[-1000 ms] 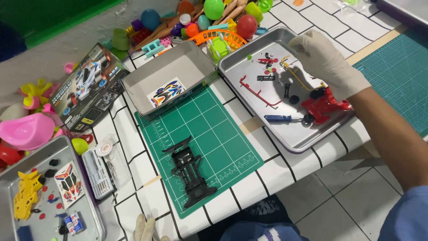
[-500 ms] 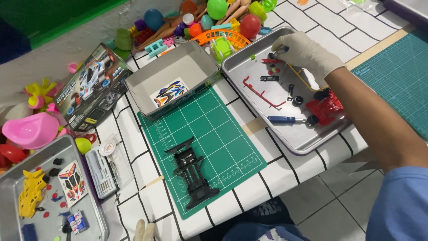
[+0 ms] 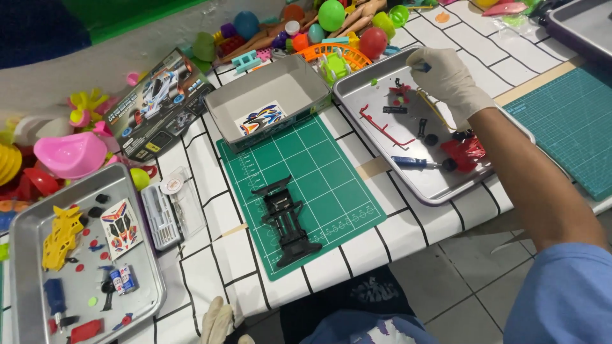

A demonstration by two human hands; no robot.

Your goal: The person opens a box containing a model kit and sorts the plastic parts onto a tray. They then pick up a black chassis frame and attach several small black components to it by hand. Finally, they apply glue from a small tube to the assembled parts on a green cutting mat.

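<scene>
Over shiny metal tray (image 3: 440,188), gloved right hand (image 3: 446,76) pinching small blue part (image 3: 422,66)

A white tiled table (image 3: 191,267) bears a green cutting mat (image 3: 331,185), two metal trays (image 3: 440,188) and scattered toys (image 3: 331,19)

Right hand (image 3: 449,76): covered by a thin, cream-white, close-fitting glove of rubbery material, wrinkled across the back and ending in a cuff edge at the wrist. Forearm beyond the cuff: bare. Upper arm: short sleeve of plain light-blue woven fabric, loosely cut, with its hem above the elbow.

Left hand (image 3: 220,320): only partly in view at the lower frame edge; covered by a glove of the same cream-white material. The wrist and sleeve on this side are out of view.
</scene>
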